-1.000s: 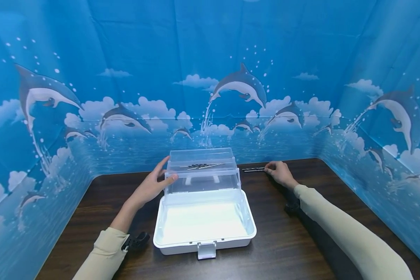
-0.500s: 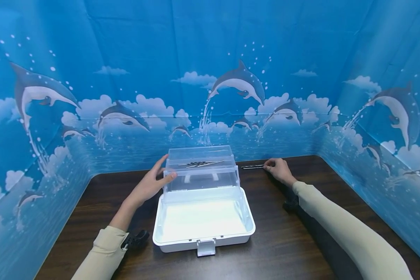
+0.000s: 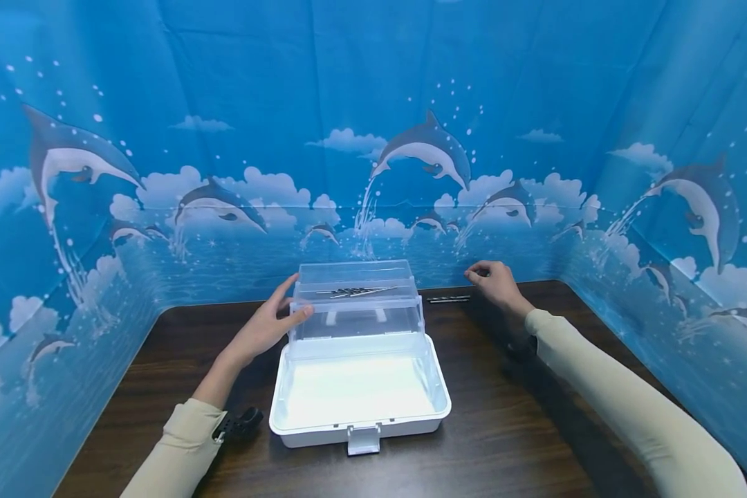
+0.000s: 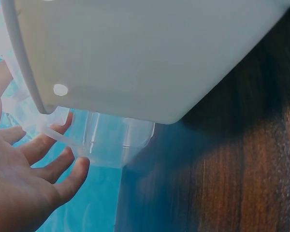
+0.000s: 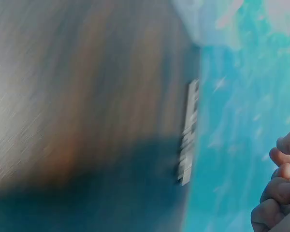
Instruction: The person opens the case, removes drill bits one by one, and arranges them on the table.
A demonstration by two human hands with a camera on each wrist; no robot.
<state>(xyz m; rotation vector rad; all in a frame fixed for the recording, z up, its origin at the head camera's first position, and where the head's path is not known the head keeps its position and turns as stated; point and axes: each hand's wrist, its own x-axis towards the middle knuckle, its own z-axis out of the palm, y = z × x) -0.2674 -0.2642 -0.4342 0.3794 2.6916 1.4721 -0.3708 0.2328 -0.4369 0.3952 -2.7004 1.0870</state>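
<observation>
A white plastic storage box (image 3: 314, 438) stands in the middle, its clear trays (image 3: 357, 326) folded up at the back. Several thin metal drill bits (image 3: 356, 292) lie in one raised tray. My left hand (image 3: 263, 333) is at the left end of the trays, thumb across the front; the left wrist view shows its fingers (image 4: 75, 179) spread and slightly bent. More drill bits (image 3: 449, 299) lie side by side on the table right of the box. My right hand (image 3: 499, 285) is above and right of these, fingers curled together, and nothing shows between its fingertips (image 5: 282, 170).
The dark wood table (image 3: 492, 429) ends at a blue curtain (image 3: 361, 62) printed with dolphins. A latch (image 3: 364, 440) hangs from the front of the box. Black straps (image 3: 236, 423) circle the wrists.
My right hand has lifted up from the drill bits on the table, whose right ends now show. My left hand has stayed at the trays. The head view has shifted slightly.
</observation>
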